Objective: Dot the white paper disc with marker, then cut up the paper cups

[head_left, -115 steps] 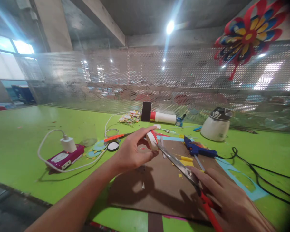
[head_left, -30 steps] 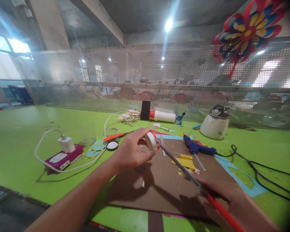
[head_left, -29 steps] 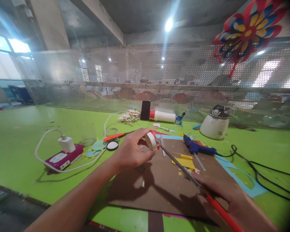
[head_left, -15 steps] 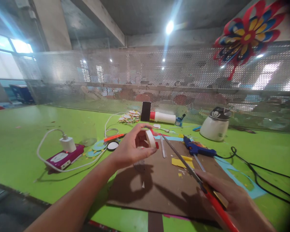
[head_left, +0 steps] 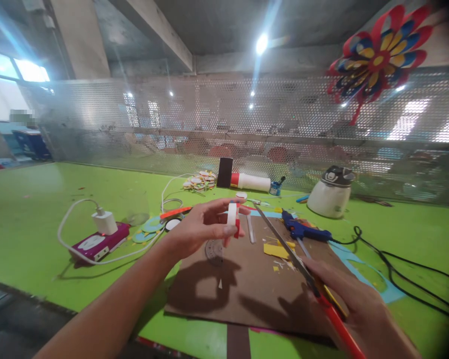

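Observation:
My left hand [head_left: 204, 224] pinches a small white ring with red parts [head_left: 232, 215] between thumb and fingers, above the brown board. In my right hand [head_left: 353, 299] are red-handled scissors [head_left: 299, 267], their long blades pointing up and left toward the ring but apart from it. A yellow strip [head_left: 335, 301] shows beside the red handle; what it belongs to is unclear. Under the hands lies the brown board [head_left: 262, 299] with yellow paper scraps [head_left: 277, 250] on it. A clear protractor-like disc [head_left: 214, 251] rests below my left hand.
A blue glue gun [head_left: 305, 230] with a black cord lies at right, near a white-and-black container [head_left: 329, 194]. At left is a purple power strip [head_left: 103, 243] with a white charger and cable. A dark upright panel [head_left: 225, 172] and white bottle [head_left: 253, 182] stand behind.
My left hand has turned the ring, so it shows more edge-on with its red part facing right. The right hand with the scissors has hardly moved. The view has shifted slightly.

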Motion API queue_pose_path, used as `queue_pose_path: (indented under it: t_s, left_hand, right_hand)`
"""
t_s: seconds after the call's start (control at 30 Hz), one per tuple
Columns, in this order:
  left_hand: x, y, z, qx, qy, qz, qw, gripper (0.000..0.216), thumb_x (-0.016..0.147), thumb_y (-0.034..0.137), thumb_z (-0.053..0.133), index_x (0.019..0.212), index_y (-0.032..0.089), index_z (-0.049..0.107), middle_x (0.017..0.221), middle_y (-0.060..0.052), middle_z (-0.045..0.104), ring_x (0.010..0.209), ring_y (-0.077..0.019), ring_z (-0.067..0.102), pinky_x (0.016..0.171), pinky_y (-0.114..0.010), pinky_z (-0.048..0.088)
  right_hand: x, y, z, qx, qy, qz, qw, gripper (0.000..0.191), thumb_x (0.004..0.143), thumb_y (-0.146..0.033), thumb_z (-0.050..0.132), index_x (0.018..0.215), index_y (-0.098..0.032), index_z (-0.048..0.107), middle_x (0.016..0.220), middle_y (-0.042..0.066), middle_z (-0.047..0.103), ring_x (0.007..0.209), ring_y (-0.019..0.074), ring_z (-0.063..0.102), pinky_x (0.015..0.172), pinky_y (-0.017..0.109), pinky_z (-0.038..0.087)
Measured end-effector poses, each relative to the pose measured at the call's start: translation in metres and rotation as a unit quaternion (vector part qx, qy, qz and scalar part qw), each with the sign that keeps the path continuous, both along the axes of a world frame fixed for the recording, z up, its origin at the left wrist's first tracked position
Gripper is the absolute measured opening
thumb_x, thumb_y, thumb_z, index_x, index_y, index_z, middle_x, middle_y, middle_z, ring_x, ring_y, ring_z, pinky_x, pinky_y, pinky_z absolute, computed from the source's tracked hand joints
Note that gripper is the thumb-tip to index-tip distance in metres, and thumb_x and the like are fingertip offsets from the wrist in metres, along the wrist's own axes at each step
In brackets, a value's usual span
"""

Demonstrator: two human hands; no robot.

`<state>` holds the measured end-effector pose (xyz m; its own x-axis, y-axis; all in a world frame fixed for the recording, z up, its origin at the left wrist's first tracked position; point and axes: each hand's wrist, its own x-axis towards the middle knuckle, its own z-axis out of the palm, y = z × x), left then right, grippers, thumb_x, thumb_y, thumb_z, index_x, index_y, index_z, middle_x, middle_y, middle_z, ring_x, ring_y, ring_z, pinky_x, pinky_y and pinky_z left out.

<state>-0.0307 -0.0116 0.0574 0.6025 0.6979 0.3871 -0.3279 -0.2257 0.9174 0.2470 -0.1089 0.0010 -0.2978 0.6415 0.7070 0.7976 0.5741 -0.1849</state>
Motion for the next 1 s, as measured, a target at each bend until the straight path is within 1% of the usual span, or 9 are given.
queue_pose_path:
  t_s: [0.1, 0.17, 0.27, 0.37, 0.5, 0.63, 0.73, 0.9, 1.0]
  left_hand:
    - [-0.004, 0.000, 0.001, -0.021, -0.002, -0.061, 0.998, 0.058, 0.080, 0.029, 0.069, 0.135, 0.020, 0.052, 0.121, -0.018, 0.064, 0.078, -0.0177, 0.068, 0.048, -0.019, 0.043]
    - [-0.006, 0.000, 0.002, -0.041, -0.007, -0.090, 0.995, 0.062, 0.080, 0.032, 0.067, 0.138, 0.022, 0.046, 0.115, -0.017, 0.067, 0.073, -0.0173, 0.068, 0.046, -0.019, 0.040]
    - [-0.007, 0.000, 0.004, -0.071, -0.015, -0.113, 0.991, 0.052, 0.081, 0.038, 0.065, 0.127, 0.020, 0.050, 0.104, -0.017, 0.070, 0.064, -0.0155, 0.066, 0.043, -0.019, 0.035]
    - [-0.006, -0.002, 0.008, -0.096, -0.019, -0.129, 0.987, 0.043, 0.080, 0.046, 0.063, 0.111, 0.016, 0.056, 0.095, -0.016, 0.072, 0.058, -0.0147, 0.063, 0.040, -0.018, 0.033]
    - [-0.003, -0.004, 0.009, -0.141, -0.016, -0.145, 0.979, 0.045, 0.081, 0.055, 0.059, 0.097, 0.013, 0.061, 0.085, -0.013, 0.071, 0.054, -0.0129, 0.062, 0.036, -0.018, 0.032]
    - [-0.001, -0.002, 0.004, -0.185, 0.001, -0.168, 0.968, 0.051, 0.079, 0.062, 0.056, 0.094, 0.014, 0.060, 0.074, -0.009, 0.070, 0.048, -0.0121, 0.060, 0.032, -0.016, 0.029]
    - [0.000, -0.002, 0.001, -0.207, 0.009, -0.188, 0.960, 0.055, 0.079, 0.067, 0.052, 0.093, 0.015, 0.060, 0.070, -0.008, 0.070, 0.046, -0.0126, 0.061, 0.029, -0.015, 0.025]
    - [-0.001, -0.003, 0.000, -0.233, 0.045, -0.193, 0.952, 0.061, 0.077, 0.074, 0.046, 0.084, 0.015, 0.060, 0.063, -0.008, 0.066, 0.043, -0.0134, 0.058, 0.028, -0.016, 0.026]
    - [-0.003, -0.001, 0.000, -0.221, 0.042, -0.184, 0.957, 0.063, 0.078, 0.074, 0.045, 0.085, 0.013, 0.063, 0.059, -0.006, 0.061, 0.041, -0.0129, 0.054, 0.028, -0.017, 0.026]
  right_hand:
    - [0.000, 0.000, 0.002, 0.032, -0.005, 0.008, 0.999, 0.040, 0.080, -0.014, 0.055, 0.119, -0.025, 0.059, 0.090, 0.003, 0.076, 0.076, 0.0180, 0.074, 0.061, 0.020, 0.057]
    - [-0.001, 0.000, 0.004, 0.042, -0.019, 0.011, 0.999, 0.039, 0.082, -0.019, 0.058, 0.121, -0.024, 0.059, 0.095, 0.004, 0.076, 0.078, 0.0186, 0.074, 0.062, 0.020, 0.057]
    - [-0.005, -0.001, 0.005, 0.036, -0.021, 0.009, 0.999, 0.038, 0.085, -0.024, 0.058, 0.122, -0.024, 0.059, 0.103, 0.008, 0.074, 0.085, 0.0206, 0.073, 0.065, 0.023, 0.058]
    - [-0.010, -0.003, 0.004, 0.029, -0.021, -0.004, 0.999, 0.039, 0.087, -0.023, 0.053, 0.125, -0.024, 0.059, 0.099, 0.008, 0.071, 0.081, 0.0207, 0.071, 0.063, 0.026, 0.057]
    - [-0.008, -0.003, 0.002, 0.025, -0.019, -0.013, 0.999, 0.043, 0.088, -0.023, 0.052, 0.131, -0.026, 0.054, 0.091, 0.006, 0.068, 0.075, 0.0197, 0.069, 0.060, 0.026, 0.055]
    - [-0.002, -0.001, 0.004, 0.025, -0.013, -0.046, 0.999, 0.044, 0.088, -0.030, 0.056, 0.133, -0.028, 0.050, 0.099, 0.006, 0.069, 0.086, 0.0223, 0.070, 0.061, 0.024, 0.055]
    - [0.000, 0.002, 0.007, 0.031, -0.039, -0.064, 0.997, 0.042, 0.087, -0.030, 0.056, 0.129, -0.027, 0.052, 0.102, 0.007, 0.070, 0.086, 0.0224, 0.071, 0.060, 0.024, 0.056]
    - [0.003, 0.003, 0.004, 0.015, -0.074, -0.031, 0.997, 0.044, 0.087, -0.021, 0.052, 0.131, -0.026, 0.051, 0.095, 0.005, 0.067, 0.076, 0.0167, 0.069, 0.061, 0.022, 0.055]
    - [0.005, 0.003, -0.001, -0.016, -0.075, -0.019, 0.997, 0.052, 0.085, -0.015, 0.051, 0.135, -0.027, 0.048, 0.099, 0.005, 0.067, 0.082, 0.0171, 0.069, 0.065, 0.023, 0.056]
